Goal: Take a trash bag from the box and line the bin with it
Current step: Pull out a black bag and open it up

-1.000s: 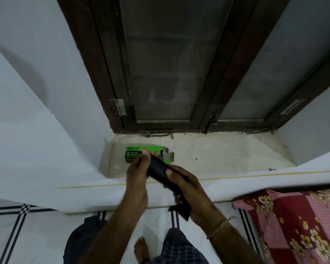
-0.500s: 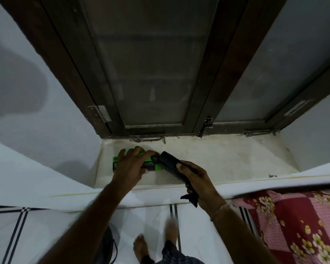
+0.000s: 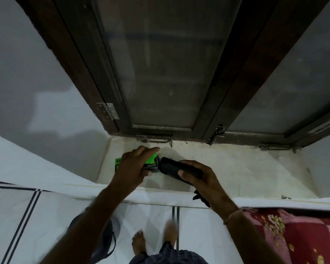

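One head-worn wide-angle view looks steeply down, close over the window sill [image 3: 227,168], window [image 3: 160,73] at the far side.

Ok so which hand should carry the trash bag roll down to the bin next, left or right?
Right. The right hand already grips the black bag roll, its end at the box mouth. The left hand is busy clamping the green box on the sill.

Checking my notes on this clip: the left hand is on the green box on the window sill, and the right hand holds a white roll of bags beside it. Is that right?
Not quite: the roll of bags in the right hand is black, not white, as the head view shows. The rest stands: the left hand is on the green box on the window sill, with the roll beside it.
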Tool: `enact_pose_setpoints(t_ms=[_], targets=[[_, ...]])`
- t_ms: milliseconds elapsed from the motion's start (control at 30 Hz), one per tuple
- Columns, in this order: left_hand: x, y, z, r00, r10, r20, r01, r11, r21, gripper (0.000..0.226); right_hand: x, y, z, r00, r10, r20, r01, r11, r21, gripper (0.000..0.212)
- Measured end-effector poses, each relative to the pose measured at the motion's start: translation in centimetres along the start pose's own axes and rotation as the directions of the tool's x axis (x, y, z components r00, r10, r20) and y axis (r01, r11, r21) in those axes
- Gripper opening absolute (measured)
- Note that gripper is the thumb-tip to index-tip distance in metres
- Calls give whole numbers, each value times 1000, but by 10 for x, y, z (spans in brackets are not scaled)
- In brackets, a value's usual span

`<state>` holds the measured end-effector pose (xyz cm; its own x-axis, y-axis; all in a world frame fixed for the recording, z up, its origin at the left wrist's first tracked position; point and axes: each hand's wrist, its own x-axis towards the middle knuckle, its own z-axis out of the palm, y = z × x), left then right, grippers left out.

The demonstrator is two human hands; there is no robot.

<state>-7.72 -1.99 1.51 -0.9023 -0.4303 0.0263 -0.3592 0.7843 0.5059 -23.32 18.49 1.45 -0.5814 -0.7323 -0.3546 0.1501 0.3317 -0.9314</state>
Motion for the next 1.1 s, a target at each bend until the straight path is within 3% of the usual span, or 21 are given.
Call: enact_pose_setpoints(t_ms=[200,333,467,600,700,800,933,1100], targets=[[-3,-2,1,993,72,93,-64,994,-88,81,9,4,-14,980,-173,97,188,966,-178,43],[0,-1,2,990,97,100,-93,995,-44,79,10,6,-16,957,-269,108,290,887,-358,49],[-2,-1,6,991,106,88,-109,993,38,82,11,3,-17,975,-187,121,203,970,-137,41],[-5,-3,10,989,86,120,-93,994,53,87,8,3,-22,949,-271,163,305,920,-246,49],[-7,-3,8,988,73,137,-69,997,-36,86,8,5,-24,925,-325,195,373,872,-317,51],[-5,2,7,977,69,203,-27,979,-200,86,9,6,-24,912,-348,217,399,876,-271,51],[-6,5,7,963,43,268,40,953,-299,81,8,8,-22,946,-252,204,281,951,-130,48],[-13,6,9,988,-137,70,141,989,-46,89,3,-4,-18,975,-146,170,148,989,1,40]])
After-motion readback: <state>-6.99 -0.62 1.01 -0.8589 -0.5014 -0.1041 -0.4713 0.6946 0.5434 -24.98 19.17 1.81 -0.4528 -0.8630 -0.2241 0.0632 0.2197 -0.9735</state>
